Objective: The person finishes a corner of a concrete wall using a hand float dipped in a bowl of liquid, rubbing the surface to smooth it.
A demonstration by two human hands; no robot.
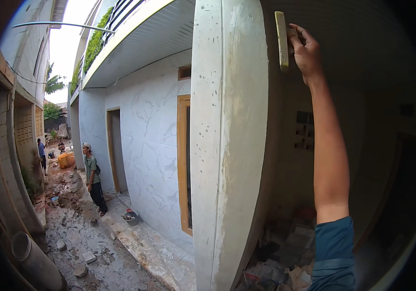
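My right hand [305, 53] is raised at the upper right, its fingers closed on a narrow pale yellow tool [282, 41], seen edge-on, perhaps a float. The tool is held just right of the top of a pale plastered column [229, 136], which has grey spots and an uneven vertical seam; whether it touches any surface behind it I cannot tell. My forearm rises from the lower right in a blue sleeve. My left hand is out of view.
A person in green [91, 172] stands by the marbled wall [140, 140], near a grey bucket [130, 218]. Farther people [41, 153] are along the muddy alley [72, 233]. A pipe [38, 257] lies lower left; dim interior clutter [295, 252] sits behind the column.
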